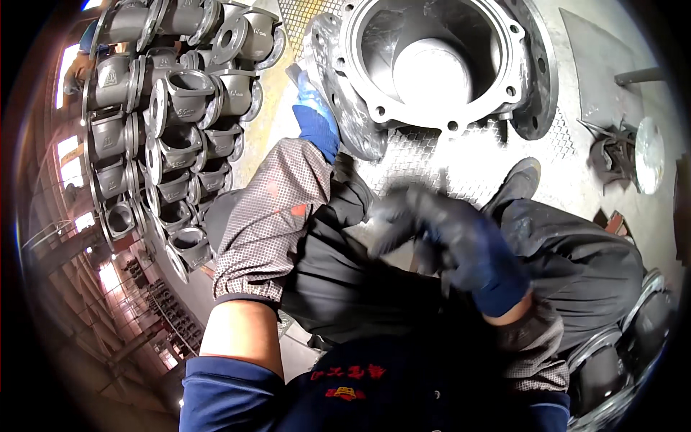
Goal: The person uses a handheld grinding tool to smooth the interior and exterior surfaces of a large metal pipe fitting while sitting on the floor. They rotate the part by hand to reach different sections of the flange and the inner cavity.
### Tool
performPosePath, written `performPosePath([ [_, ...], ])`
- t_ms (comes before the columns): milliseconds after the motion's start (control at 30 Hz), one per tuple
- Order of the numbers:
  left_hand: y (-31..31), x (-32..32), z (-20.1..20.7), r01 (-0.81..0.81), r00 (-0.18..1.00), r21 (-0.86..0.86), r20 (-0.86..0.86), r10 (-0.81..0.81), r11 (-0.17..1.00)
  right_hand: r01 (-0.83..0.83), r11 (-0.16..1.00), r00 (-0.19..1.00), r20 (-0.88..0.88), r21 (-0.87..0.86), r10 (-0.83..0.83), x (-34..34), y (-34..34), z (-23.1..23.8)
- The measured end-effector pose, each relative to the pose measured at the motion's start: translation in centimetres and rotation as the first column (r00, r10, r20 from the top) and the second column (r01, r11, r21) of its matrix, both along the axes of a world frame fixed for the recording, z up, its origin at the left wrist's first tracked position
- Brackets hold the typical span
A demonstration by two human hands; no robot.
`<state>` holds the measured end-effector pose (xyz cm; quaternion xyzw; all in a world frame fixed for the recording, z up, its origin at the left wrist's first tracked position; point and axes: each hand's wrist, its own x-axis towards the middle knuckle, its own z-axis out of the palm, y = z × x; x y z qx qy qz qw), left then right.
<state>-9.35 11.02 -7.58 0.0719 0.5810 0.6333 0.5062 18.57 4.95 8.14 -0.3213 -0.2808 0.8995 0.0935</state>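
A large grey cast-metal valve body (348, 68) stands in front of me, its bolt-holed top ring facing up and a flange on either side. Inside, a brightly lit round inner surface shows. My left hand (314, 108), in a blue glove, is at the outer edge of the left flange (353, 119). Its fingers are mostly hidden, and I cannot tell whether they grip the flange. My right hand (450, 234), in a dark-palmed blue glove, hangs over my lap, apart from the casting. Motion smears its fingers, and nothing is plainly seen in them.
Rows of stacked grey flanged valve bodies (183, 93) rise on my left. The casting rests on a textured metal plate (403, 164). At right lie a round metal disc (649, 155) and a dark bundle (612, 160). More castings (601, 371) sit at lower right, beside my knee.
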Motion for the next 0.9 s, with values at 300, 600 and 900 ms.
performPosePath([
  [300, 0.1, 3.2, 3.7, 0.093, 0.994, -0.040, -0.052, -0.095, 0.995, 0.457, 0.888, 0.888, 0.082, -0.042, -0.453, -2.3, -9.0, -4.1],
  [600, 0.1, 2.1, 1.6, -0.006, 0.976, -0.020, -0.216, 0.001, 1.000, 0.547, 0.819, 0.835, -0.050, 0.172, -0.547, -8.7, -3.6, -11.1],
  [900, -0.2, 3.3, 3.0, 0.034, 0.968, -0.036, -0.249, -0.042, 0.999, 0.285, 0.570, 0.829, 0.100, 0.771, -0.550, -11.5, -2.6, -13.7],
])
